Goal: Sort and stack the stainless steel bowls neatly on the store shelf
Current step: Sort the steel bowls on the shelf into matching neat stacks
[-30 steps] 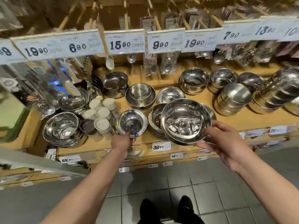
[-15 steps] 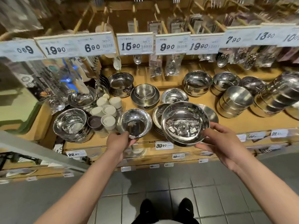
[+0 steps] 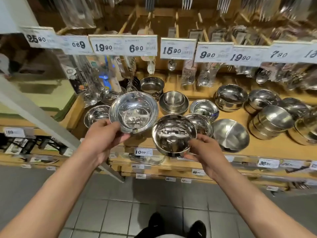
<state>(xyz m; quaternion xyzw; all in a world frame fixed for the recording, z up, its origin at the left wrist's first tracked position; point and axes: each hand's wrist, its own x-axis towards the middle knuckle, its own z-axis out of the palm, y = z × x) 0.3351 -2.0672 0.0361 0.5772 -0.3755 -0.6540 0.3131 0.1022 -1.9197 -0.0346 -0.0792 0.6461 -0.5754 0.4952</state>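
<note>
Above shelf (image 3: 267, 148), left hand (image 3: 103, 140) grip grasping wide bowl (image 3: 133, 112), right hand (image 3: 204, 152) grip grasping deep bowl (image 3: 173, 134)

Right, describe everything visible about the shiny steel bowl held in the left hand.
The wide, shiny stainless steel bowl has a rolled rim, sloping walls and a flat round base that mirrors the store. It is empty, tilted with its opening toward the camera, held in the air above the wooden shelf's front edge. The left hand grips its lower left rim; nothing else touches it.
</note>
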